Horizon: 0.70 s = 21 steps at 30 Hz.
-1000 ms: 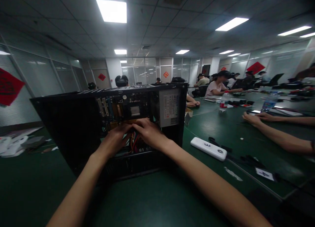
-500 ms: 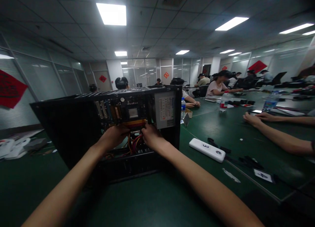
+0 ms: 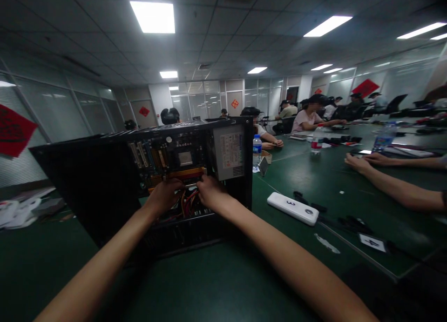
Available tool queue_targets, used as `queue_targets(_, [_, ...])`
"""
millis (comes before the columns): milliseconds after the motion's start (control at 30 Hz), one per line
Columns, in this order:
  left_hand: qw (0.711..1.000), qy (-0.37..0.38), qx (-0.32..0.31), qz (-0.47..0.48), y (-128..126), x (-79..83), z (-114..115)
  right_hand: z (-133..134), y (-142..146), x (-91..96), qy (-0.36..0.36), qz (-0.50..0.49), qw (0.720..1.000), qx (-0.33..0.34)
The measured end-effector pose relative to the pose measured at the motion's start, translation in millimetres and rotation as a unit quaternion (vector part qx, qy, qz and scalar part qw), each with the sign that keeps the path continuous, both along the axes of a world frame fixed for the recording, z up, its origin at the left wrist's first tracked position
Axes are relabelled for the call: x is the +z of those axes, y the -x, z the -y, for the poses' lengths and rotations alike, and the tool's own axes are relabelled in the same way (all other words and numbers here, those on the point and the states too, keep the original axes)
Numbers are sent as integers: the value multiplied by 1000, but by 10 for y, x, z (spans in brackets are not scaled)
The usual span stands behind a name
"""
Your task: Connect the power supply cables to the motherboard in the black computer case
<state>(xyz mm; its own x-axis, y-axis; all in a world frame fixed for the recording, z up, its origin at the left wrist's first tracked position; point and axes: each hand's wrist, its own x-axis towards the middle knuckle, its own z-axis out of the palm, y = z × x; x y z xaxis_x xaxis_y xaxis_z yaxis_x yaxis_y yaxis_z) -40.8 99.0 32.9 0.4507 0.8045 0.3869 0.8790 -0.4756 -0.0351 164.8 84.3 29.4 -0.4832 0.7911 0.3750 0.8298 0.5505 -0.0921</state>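
An open black computer case (image 3: 84,187) stands on the green table with its inside facing me. Inside it are the motherboard (image 3: 174,145), a square bare metal chip (image 3: 185,158) and yellow and red memory slots (image 3: 186,173). My left hand (image 3: 165,195) is closed at the left end of these slots. At their right end my right hand (image 3: 210,191) is closed too, fingertips pressed in. A thin pale-edged strip shows between the two hands; whether they grip it is unclear. Red, yellow and black power cables (image 3: 188,202) hang just below. A labelled power supply (image 3: 228,154) fills the upper right corner.
Right of the case lie a white power bank (image 3: 292,208) marked 3, black cables (image 3: 354,225) and a card (image 3: 372,242) marked 4. Water bottles (image 3: 257,150) stand farther back. Another person's forearms (image 3: 394,182) rest at the right. White papers (image 3: 23,210) lie at the left.
The whole view has shifted slightly, with the case now a little farther left. Both hands stay at the memory slots, with only small movement.
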Motion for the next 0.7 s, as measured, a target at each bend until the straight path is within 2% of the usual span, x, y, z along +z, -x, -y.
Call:
queue_targets(200, [1000, -5, -4, -31, 14, -26, 9, -15, -11, -31, 1, -5, 1000, 8])
queue_targets(433, [1000, -7, 8, -6, -17, -25, 40, -12, -13, -44, 0, 1, 1000, 8])
queue_targets(700, [1000, 1, 13, -28, -39, 16, 92, 37, -18, -8, 9, -10, 1000, 11])
